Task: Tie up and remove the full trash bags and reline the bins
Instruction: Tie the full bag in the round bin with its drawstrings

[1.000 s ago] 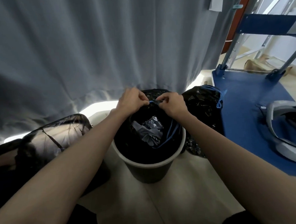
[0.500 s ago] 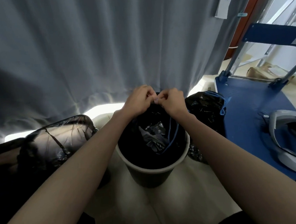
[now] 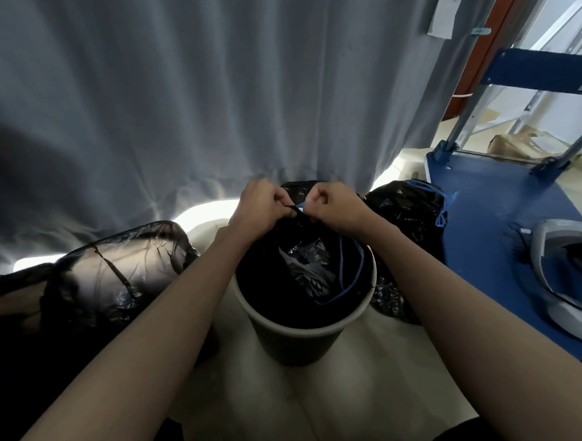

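We see the left hand (image 3: 261,206) and right hand (image 3: 333,205) close together above the bin (image 3: 300,342), fingers curled and pinching the gathered top of the black bag (image 3: 286,271) that sits inside it. A blue drawstring (image 3: 352,278) loops down into the bag; which hand pinches it seems unclear. A tied bag (image 3: 405,210) lies just right of the bin, against the curtain (image 3: 206,89).

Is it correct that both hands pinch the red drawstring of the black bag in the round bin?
Not quite: the drawstring is blue, not red, as the head view shows. Both hands, left and right, do pinch it above the black bag in the round bin.
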